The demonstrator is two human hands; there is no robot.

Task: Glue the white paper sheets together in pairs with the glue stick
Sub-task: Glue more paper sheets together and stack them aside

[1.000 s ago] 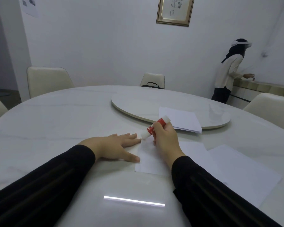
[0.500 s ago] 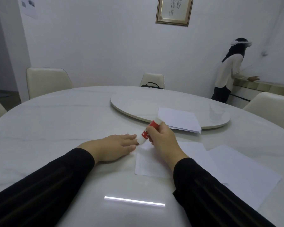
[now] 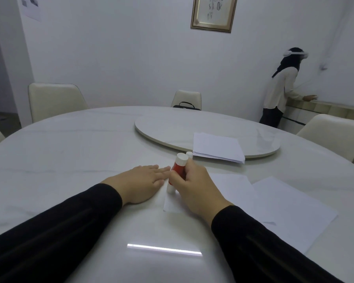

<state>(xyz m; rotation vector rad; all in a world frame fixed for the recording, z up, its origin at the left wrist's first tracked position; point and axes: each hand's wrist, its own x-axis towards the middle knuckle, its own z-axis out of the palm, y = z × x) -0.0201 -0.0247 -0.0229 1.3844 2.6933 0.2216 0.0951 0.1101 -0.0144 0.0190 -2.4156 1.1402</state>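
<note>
Two hands work at the near edge of the round table (image 3: 70, 152), and we take them first. The right hand (image 3: 194, 186) has its fingers curled round the red glue stick (image 3: 178, 170), which stands nearly upright, tilted a little toward the far side, with its white lower end down on the left edge of the nearest paper sheet (image 3: 229, 186). We see a white cap end at the top of the stick, and just behind it a second small white cylinder (image 3: 189, 154); we cannot tell whether it is the loose cap. The left hand (image 3: 140, 183) lies flat, palm down, fingers straight and holding nothing, on the tabletop just left of the sheet, its fingertips close beside the stick. Both forearms wear black sleeves.

To the right, a larger white sheet (image 3: 294, 213) lies partly under the nearest one. Farther off, a small stack of white sheets (image 3: 217, 147) rests on the near rim of the turntable (image 3: 172, 127) at the table's middle.

Beyond the table we see cream chairs (image 3: 53, 101), a dark bag (image 3: 186, 105) on the far chair, a framed picture (image 3: 214, 13) on the white wall, and a person (image 3: 282, 88) in a white top standing at a counter to the right.
</note>
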